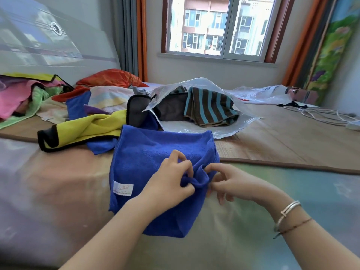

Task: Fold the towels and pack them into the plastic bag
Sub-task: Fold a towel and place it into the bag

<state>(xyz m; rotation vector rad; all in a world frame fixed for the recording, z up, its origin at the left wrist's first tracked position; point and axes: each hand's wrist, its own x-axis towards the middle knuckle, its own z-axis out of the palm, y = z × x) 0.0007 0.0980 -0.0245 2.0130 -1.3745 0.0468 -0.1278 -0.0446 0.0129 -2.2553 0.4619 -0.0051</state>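
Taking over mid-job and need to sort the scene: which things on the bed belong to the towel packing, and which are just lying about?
Job:
blue microfibre towel, pinched by left hand and right hand
clear plastic bag
brown-and-teal striped towel in it
yellow black-edged towel

Lying about:
orange pillow
white cables

Blue towel (155, 152) under both hands: fleecy matt cloth, stitched hem, smooth white label (123, 189). Plastic bag (204, 125) beyond hands: clear, glossy, crinkled film. Striped towel (210, 108) inside it: napped cloth. Yellow towel (87, 129) far-left of hands: soft matt cloth, black edging. Mat (282, 141) beyond right hand: woven, fine-ribbed, dull. Bracelet (288, 210) on right wrist: shiny metal.
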